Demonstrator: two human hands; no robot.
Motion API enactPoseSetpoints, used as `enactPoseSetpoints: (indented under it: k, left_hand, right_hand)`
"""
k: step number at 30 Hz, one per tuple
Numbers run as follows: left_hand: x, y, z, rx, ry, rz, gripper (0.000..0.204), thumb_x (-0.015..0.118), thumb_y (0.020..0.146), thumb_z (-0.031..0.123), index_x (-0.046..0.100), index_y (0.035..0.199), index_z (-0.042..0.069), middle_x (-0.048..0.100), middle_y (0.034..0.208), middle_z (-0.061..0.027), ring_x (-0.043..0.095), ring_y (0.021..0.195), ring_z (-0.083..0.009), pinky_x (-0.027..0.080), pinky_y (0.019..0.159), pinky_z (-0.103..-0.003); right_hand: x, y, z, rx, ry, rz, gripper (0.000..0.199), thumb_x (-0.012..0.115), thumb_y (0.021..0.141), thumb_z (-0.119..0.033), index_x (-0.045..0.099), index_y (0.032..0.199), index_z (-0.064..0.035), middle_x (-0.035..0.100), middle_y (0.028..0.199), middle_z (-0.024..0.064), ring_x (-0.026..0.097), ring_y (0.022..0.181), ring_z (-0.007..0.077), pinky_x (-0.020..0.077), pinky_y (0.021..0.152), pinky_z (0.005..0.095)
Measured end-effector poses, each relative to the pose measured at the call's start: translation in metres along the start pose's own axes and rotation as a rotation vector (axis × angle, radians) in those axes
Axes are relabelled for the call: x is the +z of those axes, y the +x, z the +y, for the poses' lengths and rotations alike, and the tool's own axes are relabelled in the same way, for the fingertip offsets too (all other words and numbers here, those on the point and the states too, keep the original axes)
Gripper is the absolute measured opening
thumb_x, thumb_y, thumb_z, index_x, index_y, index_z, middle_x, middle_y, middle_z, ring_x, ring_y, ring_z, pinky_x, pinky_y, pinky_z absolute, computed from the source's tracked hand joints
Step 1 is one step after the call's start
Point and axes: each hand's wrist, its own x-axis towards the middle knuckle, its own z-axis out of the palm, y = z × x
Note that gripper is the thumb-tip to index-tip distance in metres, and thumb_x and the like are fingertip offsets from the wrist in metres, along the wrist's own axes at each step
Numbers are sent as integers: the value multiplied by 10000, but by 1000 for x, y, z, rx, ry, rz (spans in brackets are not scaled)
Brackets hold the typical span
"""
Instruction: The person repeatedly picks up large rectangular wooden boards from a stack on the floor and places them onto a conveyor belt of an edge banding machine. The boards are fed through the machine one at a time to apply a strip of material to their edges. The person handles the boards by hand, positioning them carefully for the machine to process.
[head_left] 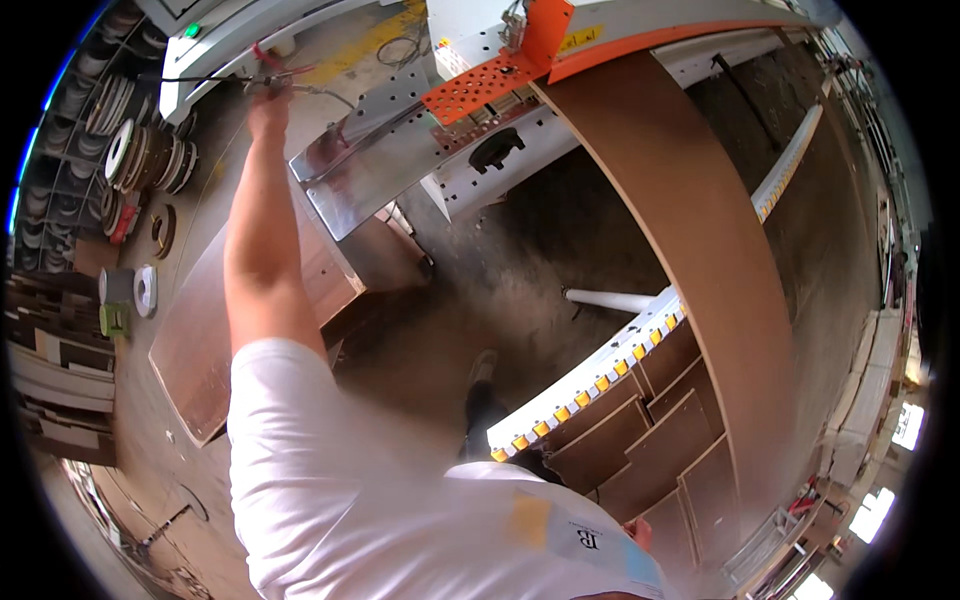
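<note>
My left arm stretches out to the far left, and my left hand [268, 100] is closed around a small red-handled tool [265, 70]. A dark cable or rod runs left from beside it, and a thin grey hose trails right; its exact kind is too small to make out. Low in the view, a little of my right hand [638, 533] shows beside my shirt, next to the brown panels. Its fingers are mostly hidden. A long brown board [690, 200] lies across the machine on my right, beneath an orange perforated bracket [485, 90].
A white rail with yellow rollers [590, 385] juts toward my body. Below it are several brown panels [665, 440]. A shiny metal plate [370, 165] sticks out ahead, above a wooden box [250, 310]. Rolls of edge banding [150, 155] fill the shelves at left.
</note>
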Motion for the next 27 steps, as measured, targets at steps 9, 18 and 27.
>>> enactPoseSetpoints:
  k: [9,18,27]
  left_hand:
    - [-104,-101,128,635,592,352,329,527,981,372,720,1045,113,710,1003,-109,667,914,-282,524,789,-436]
    - [-42,-431,286,561,-97,-1167,411,560,996,243,498,1368,81,717,969,-108,682,841,-197,519,762,-326]
    - [43,-748,239,1279,935,-1586,373,468,1008,387,404,1209,80,703,986,-221,672,958,-424,510,825,-539]
  right_hand:
    - [34,16,25,-112,49,-109,299,584,987,-375,562,1140,-119,612,798,24,603,714,126,470,537,271]
    - [98,-8,42,-55,192,-177,418,639,936,-381,544,1201,-73,685,959,70,666,793,157,510,628,305]
    - [124,-34,259,156,593,-2,405,602,951,-400,546,1224,-105,676,1003,88,668,811,191,520,642,352]
